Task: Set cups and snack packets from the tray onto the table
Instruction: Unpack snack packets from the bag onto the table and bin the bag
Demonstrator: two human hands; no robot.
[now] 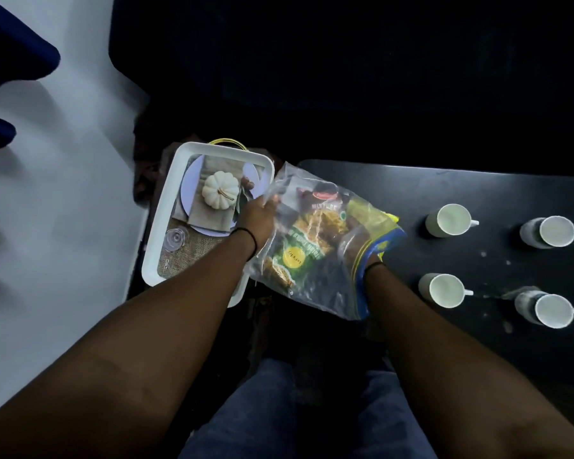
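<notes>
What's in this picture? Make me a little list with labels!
cups: four white cups, e.g., standing on the black table
bag: clear plastic bag holding snack packets, held between tray and table
left hand: grips the bag's top edge
right hand: mostly hidden behind the bag, holds its blue edge
tray: white tray with a pumpkin picture, no cups on it

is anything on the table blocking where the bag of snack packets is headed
Nothing visible does. The clear bag, held by the left hand and the mostly hidden right hand, hangs over the table's near left edge. The four cups sit further right, apart from the bag, leaving bare tabletop in between.
</notes>
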